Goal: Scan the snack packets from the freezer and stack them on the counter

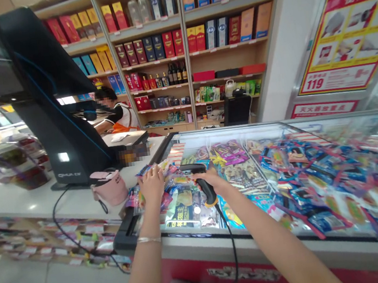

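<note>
My right hand [208, 180] is wrapped round the grip of a black handheld barcode scanner [209, 192], its head pointing left toward my other hand. A cable hangs from the scanner's base. To the left, my left hand [152, 186] has its fingers curled down over a colourful snack packet [143, 195] at the left end of the glass-topped freezer; part of the packet is hidden under the hand. Beneath the glass lie purple bags [230, 151] and other packaged food. A large pile of blue and clear snack packets [320, 189] covers the right of the freezer top.
A pink cup [109, 187] with a strap stands left of the freezer on the white counter [75, 205]. Behind it rises a black checkout terminal [65, 130]. Stacked plastic tubs [21, 163] are at far left. Another person [119, 113] is behind the counter, before shelves of boxes.
</note>
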Tool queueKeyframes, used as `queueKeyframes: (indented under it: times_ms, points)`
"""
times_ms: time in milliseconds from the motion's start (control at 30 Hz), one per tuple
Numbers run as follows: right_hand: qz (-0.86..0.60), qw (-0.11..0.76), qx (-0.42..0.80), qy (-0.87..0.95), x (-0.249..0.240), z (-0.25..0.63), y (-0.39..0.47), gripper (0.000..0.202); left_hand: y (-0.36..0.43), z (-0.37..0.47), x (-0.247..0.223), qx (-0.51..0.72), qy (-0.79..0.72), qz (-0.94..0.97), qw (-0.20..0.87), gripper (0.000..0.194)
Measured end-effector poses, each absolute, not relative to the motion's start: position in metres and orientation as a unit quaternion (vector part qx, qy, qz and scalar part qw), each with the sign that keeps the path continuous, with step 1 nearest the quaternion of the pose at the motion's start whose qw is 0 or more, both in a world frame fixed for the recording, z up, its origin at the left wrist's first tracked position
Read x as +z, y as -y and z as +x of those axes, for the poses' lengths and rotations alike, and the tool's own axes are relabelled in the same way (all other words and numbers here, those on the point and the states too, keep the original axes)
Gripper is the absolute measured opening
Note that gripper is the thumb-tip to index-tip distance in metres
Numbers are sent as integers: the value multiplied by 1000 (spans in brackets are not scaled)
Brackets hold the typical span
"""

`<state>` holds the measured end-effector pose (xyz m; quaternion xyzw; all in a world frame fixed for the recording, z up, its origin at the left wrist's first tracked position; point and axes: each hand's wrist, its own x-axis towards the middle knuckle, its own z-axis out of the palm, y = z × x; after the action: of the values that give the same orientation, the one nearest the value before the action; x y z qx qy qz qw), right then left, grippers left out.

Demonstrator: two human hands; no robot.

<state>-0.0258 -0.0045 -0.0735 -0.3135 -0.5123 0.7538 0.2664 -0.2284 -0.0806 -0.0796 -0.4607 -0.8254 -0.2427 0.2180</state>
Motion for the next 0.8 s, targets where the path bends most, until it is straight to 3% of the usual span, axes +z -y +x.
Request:
queueKeyframes:
  times_ms: [533, 800]
  points:
    - [-312, 249, 774, 492, -73, -26, 9, 12, 80, -233, -78, -242, 829, -469, 188, 50]
    - [-366, 330, 756, 430, -46, -22, 14, 14, 69, -184, -36, -331, 776, -450, 293, 54]
